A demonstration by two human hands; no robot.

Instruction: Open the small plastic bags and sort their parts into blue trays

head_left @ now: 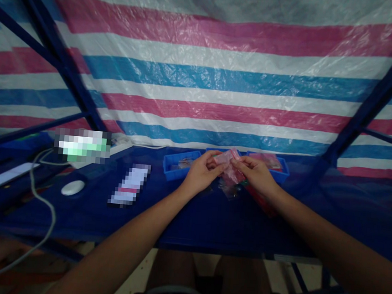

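Observation:
Between my two hands is a small clear plastic bag (231,172) with a pink top edge, held above the blue table. My left hand (203,169) pinches its left side, thumb and fingers closed on the plastic. On the opposite side, my right hand (257,173) grips the bag near its top. Small items show in the lower part of the bag or just under it, too blurred to name. A blue tray (169,171) with small pieces stands left of my left hand. Behind my right hand, another blue tray (285,172) holds pinkish bags (266,160). Something red (263,202) lies under my right wrist.
To the left lie a phone (131,185), a white oval object (72,188), and a white cable (48,207). A bright pixelated device (82,145) stands behind them. Blue metal posts (367,107) and a striped plastic sheet (224,58) rise behind the table (202,227).

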